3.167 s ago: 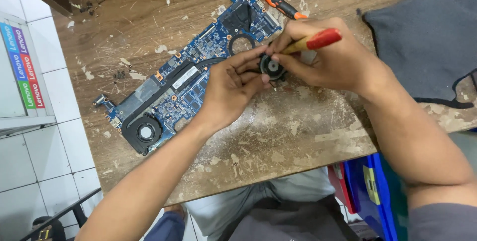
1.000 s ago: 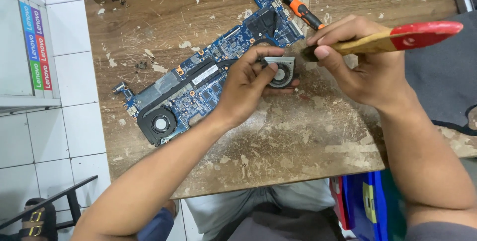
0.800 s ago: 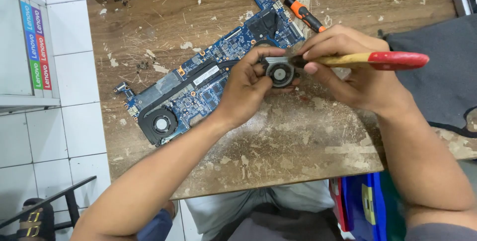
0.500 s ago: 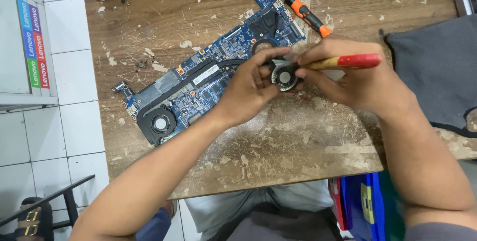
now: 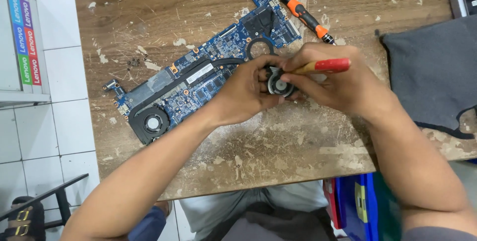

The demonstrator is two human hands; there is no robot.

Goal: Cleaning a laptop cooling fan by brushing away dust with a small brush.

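My left hand (image 5: 244, 91) grips a small round black cooling fan (image 5: 279, 83) just above the worn wooden table (image 5: 278, 141). My right hand (image 5: 343, 84) holds a brush with a wooden shaft and red handle (image 5: 323, 66), its tip against the fan. Both hands meet over the right part of a long blue laptop motherboard (image 5: 208, 67) lying diagonally on the table. A second black fan (image 5: 150, 122) remains mounted at the board's lower left end.
An orange and black screwdriver (image 5: 305, 17) lies beyond my hands. A dark grey cloth (image 5: 432, 72) covers the table's right side. Small screws (image 5: 133, 62) lie left of the board. A white cabinet with a coloured strip (image 5: 22, 37) stands at left; blue items (image 5: 355, 206) sit below the table.
The brush handle has swung down from pointing out to the right and now lies lower, closer across my right hand. The fan stays held in my left hand.
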